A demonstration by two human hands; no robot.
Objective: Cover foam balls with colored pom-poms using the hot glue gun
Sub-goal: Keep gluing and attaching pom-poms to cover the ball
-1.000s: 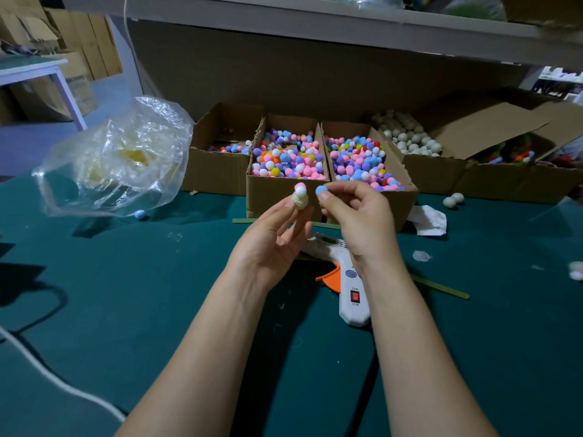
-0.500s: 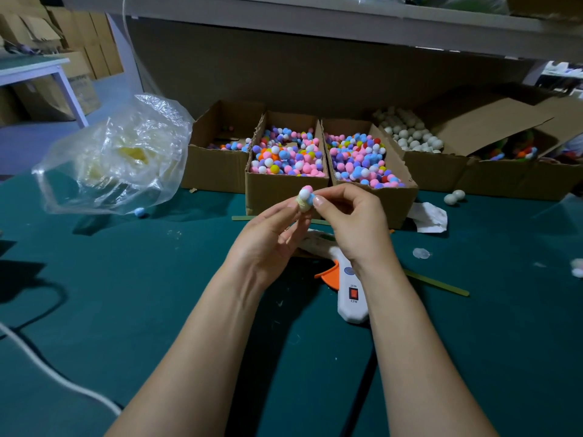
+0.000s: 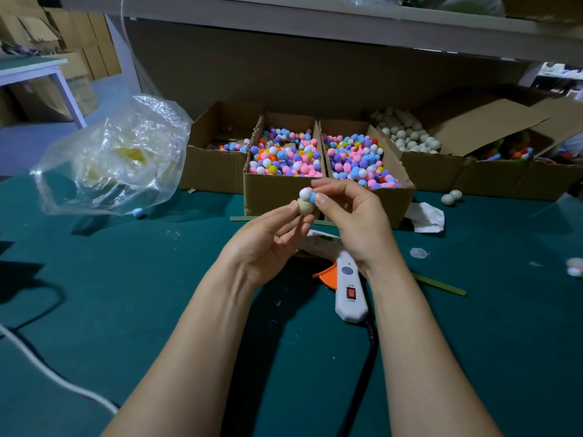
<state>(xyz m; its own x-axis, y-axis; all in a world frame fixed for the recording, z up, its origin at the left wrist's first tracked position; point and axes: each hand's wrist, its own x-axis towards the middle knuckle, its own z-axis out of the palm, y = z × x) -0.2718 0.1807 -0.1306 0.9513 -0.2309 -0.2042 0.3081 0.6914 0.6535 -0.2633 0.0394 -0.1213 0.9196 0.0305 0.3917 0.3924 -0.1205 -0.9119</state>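
A green table (image 3: 110,310) runs beneath a grey shelf (image 3: 284,23), with a row of open cardboard boxes along its far edge. The left box (image 3: 214,168) holds a few pom-poms, while the middle box (image 3: 277,197) and the right box (image 3: 402,203) are heaped with pink, blue, purple, white and yellow ones. A fourth box (image 3: 432,171) behind them is filled with plain foam balls. A crumpled clear bag (image 3: 116,159) sits at left. A person's bare forearms reach in from the bottom edge, and the hands meet just in front of the middle box, raised above the table. The left hand (image 3: 265,244), palm up, grips a foam ball (image 3: 306,207) between thumb and fingertips. The right hand (image 3: 356,219) curls its thumb and forefinger round a blue pom-pom (image 3: 312,198), pinching it against the top of the ball, where it touches a white pom-pom (image 3: 305,193). The white glue gun (image 3: 350,288) with an orange trigger lies on the table under the right wrist, untouched, its black cord (image 3: 369,357) trailing toward the viewer. A thin stick (image 3: 441,283) lies just right of it. Two loose balls (image 3: 451,197) rest near the fourth box, and a stray pom-pom (image 3: 138,212) lies beside the bag.
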